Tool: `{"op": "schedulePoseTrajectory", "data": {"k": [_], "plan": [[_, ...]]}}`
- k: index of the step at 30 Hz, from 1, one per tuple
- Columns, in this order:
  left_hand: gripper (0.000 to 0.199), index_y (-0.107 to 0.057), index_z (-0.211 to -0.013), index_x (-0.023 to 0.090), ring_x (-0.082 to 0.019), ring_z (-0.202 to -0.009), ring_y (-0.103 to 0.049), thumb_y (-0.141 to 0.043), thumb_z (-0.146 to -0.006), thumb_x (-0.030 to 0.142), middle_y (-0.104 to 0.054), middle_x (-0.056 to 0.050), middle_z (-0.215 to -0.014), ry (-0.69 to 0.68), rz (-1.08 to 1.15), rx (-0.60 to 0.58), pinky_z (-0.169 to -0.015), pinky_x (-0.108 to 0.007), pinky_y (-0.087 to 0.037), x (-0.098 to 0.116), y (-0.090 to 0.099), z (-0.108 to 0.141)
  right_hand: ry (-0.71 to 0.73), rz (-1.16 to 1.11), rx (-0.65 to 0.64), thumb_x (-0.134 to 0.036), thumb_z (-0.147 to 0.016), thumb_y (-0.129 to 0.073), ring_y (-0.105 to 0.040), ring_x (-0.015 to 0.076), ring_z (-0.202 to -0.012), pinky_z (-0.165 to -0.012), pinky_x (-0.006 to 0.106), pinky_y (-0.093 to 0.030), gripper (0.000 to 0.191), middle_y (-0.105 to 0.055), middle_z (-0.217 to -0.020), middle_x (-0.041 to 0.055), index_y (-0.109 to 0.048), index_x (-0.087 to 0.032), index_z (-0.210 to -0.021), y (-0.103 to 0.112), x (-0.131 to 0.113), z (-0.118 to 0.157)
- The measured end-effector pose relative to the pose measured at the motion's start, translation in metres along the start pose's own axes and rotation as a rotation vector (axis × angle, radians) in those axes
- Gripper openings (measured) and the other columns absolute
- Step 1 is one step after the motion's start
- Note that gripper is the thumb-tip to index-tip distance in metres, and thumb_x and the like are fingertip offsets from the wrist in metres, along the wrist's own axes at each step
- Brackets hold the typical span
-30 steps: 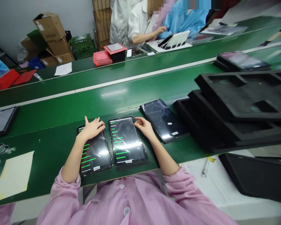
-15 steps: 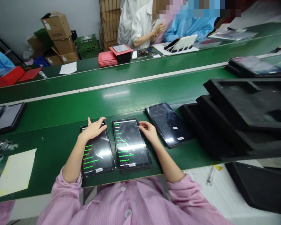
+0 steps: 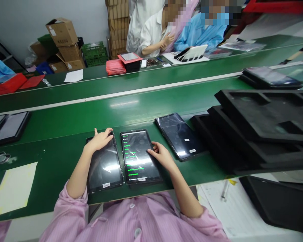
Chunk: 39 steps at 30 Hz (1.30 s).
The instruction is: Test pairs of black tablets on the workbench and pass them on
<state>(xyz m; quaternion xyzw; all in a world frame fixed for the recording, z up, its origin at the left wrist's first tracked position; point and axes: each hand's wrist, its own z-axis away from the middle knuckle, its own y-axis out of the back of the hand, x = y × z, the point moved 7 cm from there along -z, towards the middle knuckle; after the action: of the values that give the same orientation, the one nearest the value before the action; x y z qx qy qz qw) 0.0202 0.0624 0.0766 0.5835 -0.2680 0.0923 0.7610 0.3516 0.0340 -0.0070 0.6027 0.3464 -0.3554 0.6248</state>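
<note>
Left hand (image 3: pixel 99 141) spread over left tablet (image 3: pixel 105 167), screen dark; right hand (image 3: pixel 162 154) half-curled at right edge of right tablet (image 3: pixel 141 158), can't tell if gripping. Both lie by near edge of bench (image 3: pixel 59 168): careless pull could drop one, stray touch mis-tap lit menu (image 3: pixel 130 157).

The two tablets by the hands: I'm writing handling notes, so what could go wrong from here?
The tablet under the left hand lies close beside the lit tablet, so a nudge might knock them together. The right hand is at the lit tablet's edge; a stray touch might register.
</note>
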Motion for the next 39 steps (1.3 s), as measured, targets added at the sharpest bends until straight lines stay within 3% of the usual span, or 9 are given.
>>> {"op": "schedulePoseTrajectory", "data": {"k": [4,9,17,21,25,28,32,35,39], "plan": [[0.035,-0.045,-0.129,0.027,-0.033,-0.125,-0.059,-0.030,-0.101,0.041,-0.066,-0.010,-0.133,0.012,-0.005,0.008,-0.110,-0.077,0.009,0.000,0.000,-0.002,-0.093,-0.079,0.003,-0.059,-0.072,-0.068,-0.059,0.0212,-0.065,-0.063,0.035,-0.049,0.052,-0.060,-0.072,0.0005,-0.065,-0.018,-0.103,-0.006,-0.004,-0.007],[0.039,-0.045,-0.132,0.028,-0.033,-0.125,-0.060,-0.026,-0.102,0.045,-0.068,-0.008,-0.130,0.013,0.030,0.009,-0.111,-0.076,0.009,-0.005,0.000,-0.004,-0.152,-0.371,-0.223,-0.070,-0.082,-0.054,-0.063,0.0235,-0.075,-0.068,0.034,-0.051,0.052,-0.068,-0.081,0.0055,-0.065,-0.019,-0.090,-0.027,-0.027,-0.007],[0.052,-0.045,-0.142,0.029,-0.031,-0.133,-0.054,-0.024,-0.102,0.054,-0.068,-0.008,-0.132,0.042,0.062,-0.056,-0.118,-0.067,0.003,-0.023,0.013,0.004,-0.081,-0.326,-0.074,-0.068,-0.082,-0.051,-0.062,0.0259,-0.094,-0.085,0.037,-0.048,0.051,-0.071,-0.096,0.0048,-0.063,-0.022,-0.099,-0.032,-0.035,0.004],[0.054,-0.059,-0.132,0.029,-0.036,-0.127,-0.058,-0.033,-0.098,0.062,-0.069,-0.008,-0.128,0.141,0.161,0.156,-0.118,-0.065,-0.014,-0.073,0.038,0.015,-0.094,-0.352,0.070,-0.070,-0.075,-0.058,-0.062,0.0283,-0.095,-0.089,0.039,-0.047,0.053,-0.072,-0.096,0.0079,-0.065,-0.021,-0.094,-0.011,-0.023,0.007],[0.078,-0.067,-0.119,0.019,-0.033,-0.124,-0.060,-0.030,-0.089,0.081,-0.068,-0.014,-0.129,0.024,0.531,0.563,-0.113,-0.051,-0.037,-0.117,0.043,0.030,-0.173,-0.511,0.109,-0.071,-0.067,-0.068,-0.062,0.0293,-0.097,-0.089,0.039,-0.047,0.055,-0.073,-0.097,0.0070,-0.069,-0.022,-0.091,0.003,-0.023,0.006],[0.100,-0.060,-0.128,0.014,-0.032,-0.125,-0.060,-0.013,-0.083,0.089,-0.062,-0.021,-0.135,-0.004,0.757,0.758,-0.112,-0.051,-0.039,-0.136,0.026,0.042,-0.187,-0.643,0.004,-0.067,-0.067,-0.073,-0.063,0.0286,-0.097,-0.090,0.039,-0.048,0.052,-0.074,-0.099,0.0063,-0.070,-0.022,-0.093,-0.021,-0.049,0.006],[0.102,-0.054,-0.137,0.018,-0.031,-0.139,-0.048,-0.009,-0.082,0.090,-0.050,-0.020,-0.149,-0.015,1.040,0.763,-0.116,-0.051,-0.033,-0.142,0.007,0.051,-0.068,-0.690,-0.099,-0.060,-0.083,-0.060,-0.063,0.0263,-0.101,-0.092,0.039,-0.049,0.048,-0.071,-0.110,0.0085,-0.065,-0.020,-0.109,-0.090,-0.108,0.015],[0.099,-0.055,-0.139,0.019,-0.030,-0.146,-0.038,-0.017,-0.082,0.091,-0.043,-0.017,-0.156,-0.024,1.192,0.788,-0.122,-0.047,-0.024,-0.141,0.001,0.066,0.059,-0.503,-0.173,-0.053,-0.094,-0.046,-0.062,0.0264,-0.101,-0.092,0.043,-0.049,0.050,-0.067,-0.111,0.0116,-0.056,-0.017,-0.128,-0.136,-0.145,0.022],[0.094,-0.056,-0.141,0.022,-0.027,-0.152,-0.026,-0.032,-0.081,0.089,-0.040,-0.010,-0.159,0.026,1.283,0.804,-0.126,-0.042,-0.013,-0.128,-0.021,0.101,0.204,-0.126,-0.163,-0.054,-0.096,-0.043,-0.051,0.0332,-0.117,-0.105,0.056,-0.039,0.054,-0.058,-0.121,0.0176,-0.058,-0.017,-0.133,-0.139,-0.148,0.032]]}}
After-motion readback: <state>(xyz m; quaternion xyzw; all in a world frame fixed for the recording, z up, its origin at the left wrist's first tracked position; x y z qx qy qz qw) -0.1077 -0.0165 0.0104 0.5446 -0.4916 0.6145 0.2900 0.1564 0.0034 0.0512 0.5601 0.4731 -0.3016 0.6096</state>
